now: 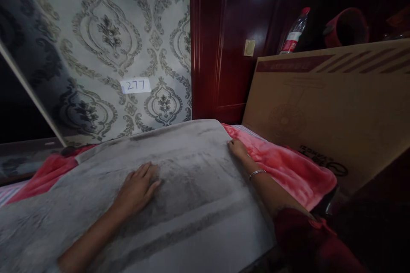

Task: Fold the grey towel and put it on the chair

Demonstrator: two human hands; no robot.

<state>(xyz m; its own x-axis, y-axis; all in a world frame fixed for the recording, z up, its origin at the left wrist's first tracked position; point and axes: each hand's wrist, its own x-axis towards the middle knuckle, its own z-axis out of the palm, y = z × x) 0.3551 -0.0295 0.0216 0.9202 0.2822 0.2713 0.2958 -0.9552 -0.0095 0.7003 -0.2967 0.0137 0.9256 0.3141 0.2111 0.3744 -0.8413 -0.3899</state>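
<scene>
A grey plush blanket with paler bands is spread across the surface in front of me, with some creases in its middle. My left hand lies palm down on it, fingers stretched out and holding nothing. At the blanket's right edge, my right hand has its fingers curled closed over the border, with a bracelet at the wrist. A pink-red plush cover shows from under the grey one on the right, beside my right forearm, and again at the left.
Patterned wallpaper with a paper label reading 277 stands behind, next to a dark red wood panel. At right a large cardboard box leans close; a bottle is above it. A dark screen-like panel is left.
</scene>
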